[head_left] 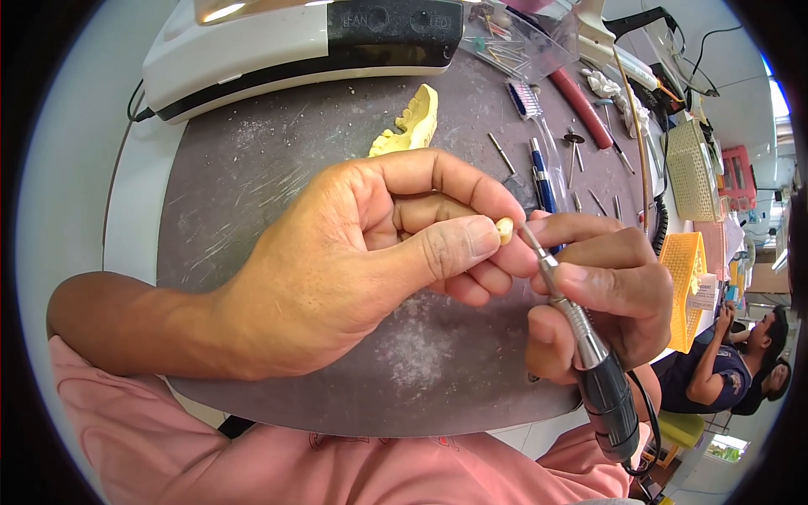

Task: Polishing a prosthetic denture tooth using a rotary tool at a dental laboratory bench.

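Held, left: your left hand (353, 252) is pinching a small yellowish tooth crown (505, 228) between thumb and index finger, the other fingers curling beneath; the crown is sitting above the tabletop (223, 227), right of its middle. Held, right: your right hand (623, 282) is gripping a rotary handpiece (581, 332), metal-nosed and black-bodied, pen-fashion, fingers closing round the nose; its slim tip is pointing at the crown, just beside it, contact being impossible to tell. Far side: one pale-yellow dental cast (412, 126), lying beyond your left hand, partly hidden; one white-and-black machine (236, 63), standing along the far edge. Far right corner: one clear box (518, 55) of small tools, one bristled brush (526, 101), one red-handled tool (581, 105), one blue pen (543, 172), all lying loosely. Near edge: white dust (417, 349), scattering before you.
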{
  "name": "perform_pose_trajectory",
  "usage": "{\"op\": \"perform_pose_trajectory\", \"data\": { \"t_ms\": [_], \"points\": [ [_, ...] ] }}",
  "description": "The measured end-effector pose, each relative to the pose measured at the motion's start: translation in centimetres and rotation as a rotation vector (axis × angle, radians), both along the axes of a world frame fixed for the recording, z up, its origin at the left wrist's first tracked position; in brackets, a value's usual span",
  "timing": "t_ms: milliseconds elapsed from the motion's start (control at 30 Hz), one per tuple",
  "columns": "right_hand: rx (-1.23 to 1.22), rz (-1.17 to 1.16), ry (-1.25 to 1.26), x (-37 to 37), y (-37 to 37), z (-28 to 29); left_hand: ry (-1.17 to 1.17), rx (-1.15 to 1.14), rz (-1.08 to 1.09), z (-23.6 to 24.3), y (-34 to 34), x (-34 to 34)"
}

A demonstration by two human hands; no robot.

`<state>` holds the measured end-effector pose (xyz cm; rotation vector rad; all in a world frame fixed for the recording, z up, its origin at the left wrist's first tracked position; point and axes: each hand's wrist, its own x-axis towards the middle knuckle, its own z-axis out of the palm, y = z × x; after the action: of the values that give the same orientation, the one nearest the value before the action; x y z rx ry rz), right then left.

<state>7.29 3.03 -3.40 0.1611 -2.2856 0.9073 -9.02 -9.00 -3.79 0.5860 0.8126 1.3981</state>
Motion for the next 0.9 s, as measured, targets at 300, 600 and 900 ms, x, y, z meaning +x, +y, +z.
{"op": "perform_pose_trajectory", "data": {
  "t_ms": [300,600,900],
  "points": [
    [0.010,-0.039,0.018,-0.11,-0.08,-0.08,-0.012,-0.008,0.037,-0.06,-0.02,0.15],
    [0.030,-0.013,0.021,-0.13,0.05,-0.04,0.012,-0.024,0.023,0.04,0.02,0.00],
    [0.017,0.001,0.010,-0.14,-0.10,-0.02,-0.007,-0.076,0.012,0.24,-0.09,0.09]
  ]
}}
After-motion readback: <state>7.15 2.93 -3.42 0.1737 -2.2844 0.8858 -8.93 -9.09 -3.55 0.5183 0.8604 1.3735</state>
